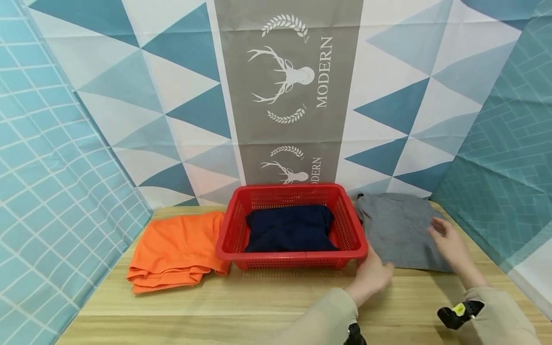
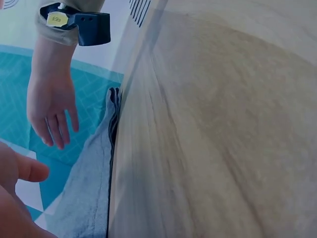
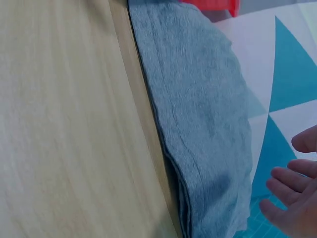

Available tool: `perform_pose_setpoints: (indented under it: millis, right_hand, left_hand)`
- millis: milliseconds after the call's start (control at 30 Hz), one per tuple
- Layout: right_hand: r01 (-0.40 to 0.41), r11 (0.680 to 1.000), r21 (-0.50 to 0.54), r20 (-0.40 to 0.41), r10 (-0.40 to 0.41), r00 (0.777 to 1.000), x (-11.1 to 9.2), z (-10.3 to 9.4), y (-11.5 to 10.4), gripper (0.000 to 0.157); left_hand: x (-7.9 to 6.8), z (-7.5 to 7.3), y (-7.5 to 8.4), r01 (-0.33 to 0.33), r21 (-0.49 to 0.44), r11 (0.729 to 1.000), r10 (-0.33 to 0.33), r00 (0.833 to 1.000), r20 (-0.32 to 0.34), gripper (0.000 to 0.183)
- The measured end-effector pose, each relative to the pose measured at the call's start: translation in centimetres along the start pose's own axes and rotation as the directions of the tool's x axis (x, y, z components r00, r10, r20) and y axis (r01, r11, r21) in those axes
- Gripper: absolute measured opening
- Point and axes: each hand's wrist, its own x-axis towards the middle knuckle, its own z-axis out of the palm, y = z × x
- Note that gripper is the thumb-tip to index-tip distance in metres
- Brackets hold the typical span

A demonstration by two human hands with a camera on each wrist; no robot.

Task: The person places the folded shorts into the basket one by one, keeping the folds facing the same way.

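Head view: the folded grey cloth (image 1: pixel 398 230) lies flat on the counter (image 1: pixel 276 297), right of the red basket (image 1: pixel 291 258). The right hand (image 1: pixel 448 242) rests on its right edge, fingers relaxed; the left hand (image 1: pixel 371 275) touches its near-left corner, holding nothing.

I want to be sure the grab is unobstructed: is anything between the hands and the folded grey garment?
Nothing visible. The right hand is at the grey garment near its right side, the left hand by its near-left corner beside the red basket.
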Motion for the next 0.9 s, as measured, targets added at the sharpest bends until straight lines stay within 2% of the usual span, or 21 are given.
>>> perform_pose_setpoints:
  millis: [233,433,600,767,900]
  right_hand:
    - [-0.058,0.997,0.053,-0.028,0.060,0.998,0.8,-0.4,0.5,0.062]
    - [-0.161,0.985,0.070,-0.021,0.162,0.987,1.2,-0.3,1.1,0.071]
    - [-0.226,0.971,0.074,0.042,0.223,0.974,1.6,-0.3,1.9,0.079]
    - [-0.307,0.940,0.151,0.147,0.286,0.947,1.8,-0.3,2.5,0.089]
    - [-0.353,0.923,0.154,0.180,0.325,0.928,2.0,-0.4,3.0,0.094]
  left_hand:
    - [1.0,0.1,0.0,0.049,-0.061,0.997,-0.050,0.999,-0.017,0.068]
    - [1.7,0.4,-0.2,0.091,-0.113,0.989,-0.094,0.995,-0.015,0.063]
    - [1.9,0.7,-0.3,0.100,-0.164,0.981,-0.105,0.994,-0.026,0.060]
    - [2.0,0.8,-0.2,0.092,-0.204,0.975,-0.103,0.994,-0.046,0.061]
    - [1.9,0.9,-0.2,0.075,-0.230,0.970,-0.089,0.995,-0.054,0.064]
